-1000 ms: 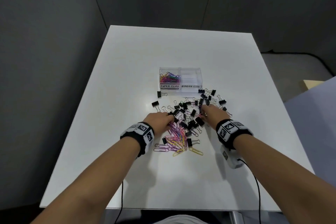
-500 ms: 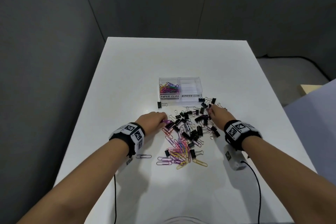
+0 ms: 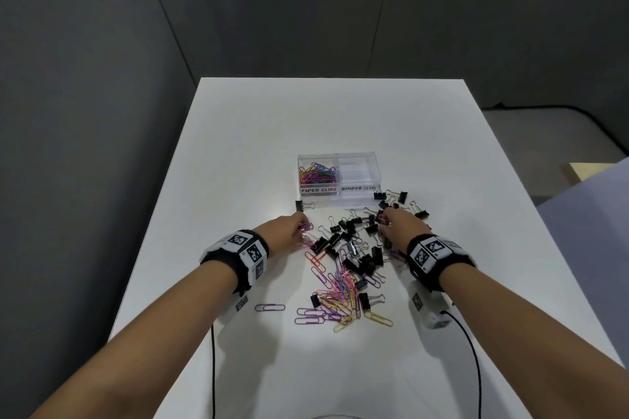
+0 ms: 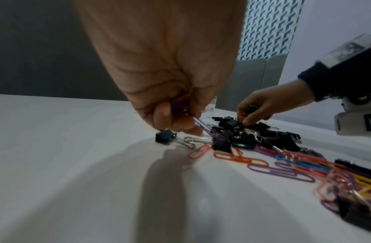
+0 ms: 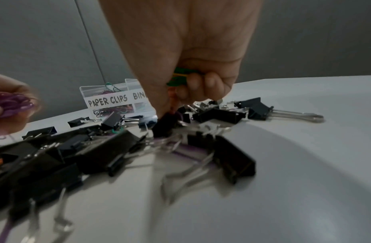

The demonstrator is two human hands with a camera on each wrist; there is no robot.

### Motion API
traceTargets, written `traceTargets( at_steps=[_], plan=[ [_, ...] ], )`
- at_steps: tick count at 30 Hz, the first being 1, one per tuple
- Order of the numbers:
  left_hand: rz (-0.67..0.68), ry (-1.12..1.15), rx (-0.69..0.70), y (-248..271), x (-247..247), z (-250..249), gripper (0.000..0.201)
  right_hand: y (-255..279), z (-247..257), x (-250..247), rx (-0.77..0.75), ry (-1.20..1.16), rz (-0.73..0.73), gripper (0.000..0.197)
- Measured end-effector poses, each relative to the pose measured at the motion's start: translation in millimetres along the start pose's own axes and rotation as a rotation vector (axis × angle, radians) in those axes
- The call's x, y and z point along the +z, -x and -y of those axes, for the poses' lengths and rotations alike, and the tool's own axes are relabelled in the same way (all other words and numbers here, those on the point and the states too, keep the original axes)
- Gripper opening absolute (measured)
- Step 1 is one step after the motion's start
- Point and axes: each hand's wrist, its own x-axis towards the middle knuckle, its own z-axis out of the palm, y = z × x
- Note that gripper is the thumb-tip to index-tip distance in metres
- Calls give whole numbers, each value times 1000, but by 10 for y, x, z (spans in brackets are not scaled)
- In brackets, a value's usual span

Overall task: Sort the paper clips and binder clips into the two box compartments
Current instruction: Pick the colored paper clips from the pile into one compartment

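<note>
A clear two-part box (image 3: 357,155) stands mid-table, labelled PAPER CLIPS on the left and BINDER CLIPS on the right. Its left part holds coloured paper clips (image 3: 318,173); its right part looks bare. In front lies a mixed heap of black binder clips (image 3: 354,248) and coloured paper clips (image 3: 337,303). My left hand (image 3: 289,230) at the heap's left edge grips a bunch of purple paper clips (image 4: 179,106). My right hand (image 3: 396,223) at the heap's far right holds green and orange paper clips (image 5: 179,78) in its curled fingers, fingertips down among the binder clips.
One binder clip (image 3: 303,206) lies alone near the box's front left corner. A lone purple paper clip (image 3: 270,307) lies by my left wrist. The white table (image 3: 238,146) drops off at left, right and near edges. Cables trail from both wrists.
Both hands have drifted apart and toward the box, the left to the heap's left edge, the right to its far right. The head view has tilted down.
</note>
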Motion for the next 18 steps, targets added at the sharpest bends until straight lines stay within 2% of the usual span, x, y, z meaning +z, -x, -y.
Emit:
traceTargets(
  at_steps=[3, 7, 13, 18],
  plan=[
    [20, -13, -7, -43, -34, 0, 31, -19, 7, -75, -56, -9, 24, 20],
    [-38, -25, 25, -68, -150, -5, 35, -72, 155, -260, -161, 2, 29, 22],
    [-124, 11, 14, -99, -308, 92, 27, -362, 699, -608, -331, 46, -8, 27],
    [-150, -85, 7, -180, -478, 205, 30, -720, 1145, -672, -380, 110, 8, 26]
  ],
)
